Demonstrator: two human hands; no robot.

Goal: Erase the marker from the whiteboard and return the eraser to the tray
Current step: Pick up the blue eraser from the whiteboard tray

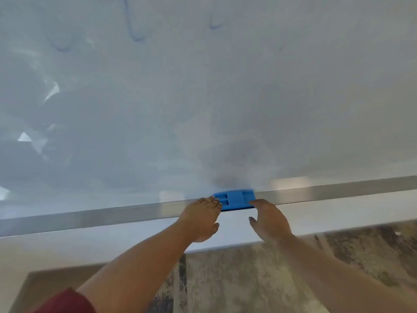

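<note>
Blue eraser [234, 199] lies on the tray [90, 216], both hands' loosely spread fingertips touching its ends

The whiteboard [203, 98] looks smooth and glossy, throwing back pale window glints and soft shadows; faint blue marker traces [137, 35] sit smeared on its sheen; the tray [338, 188] along its lower edge looks like brushed metal, silvery with a dull shine; the eraser [234, 199] appears moulded blue plastic, matt, with recessed slots; the floor [259, 279] looks mottled and rough, like worn stone or concrete; the sleeve [65, 301] is dark red cloth.
</note>
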